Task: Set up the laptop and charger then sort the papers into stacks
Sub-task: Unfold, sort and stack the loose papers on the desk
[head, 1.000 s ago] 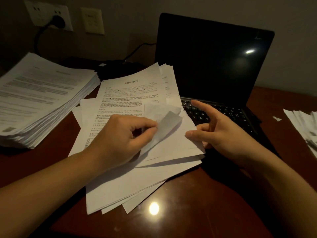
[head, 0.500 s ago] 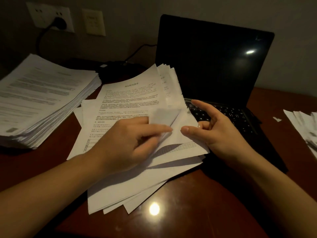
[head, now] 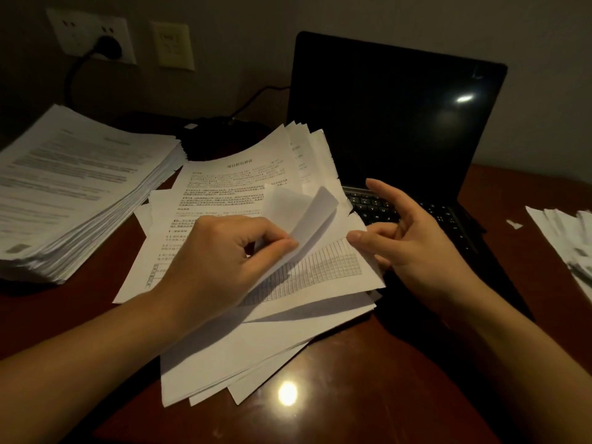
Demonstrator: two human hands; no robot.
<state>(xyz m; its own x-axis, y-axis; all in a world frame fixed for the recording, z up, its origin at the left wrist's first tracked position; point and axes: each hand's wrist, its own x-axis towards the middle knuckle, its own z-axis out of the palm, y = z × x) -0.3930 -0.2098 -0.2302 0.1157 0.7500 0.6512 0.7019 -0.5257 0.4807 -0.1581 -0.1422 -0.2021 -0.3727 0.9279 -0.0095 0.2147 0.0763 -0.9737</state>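
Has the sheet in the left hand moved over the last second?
Yes. The left hand has curled the sheet up and back toward the laptop, uncovering a grid page beneath.
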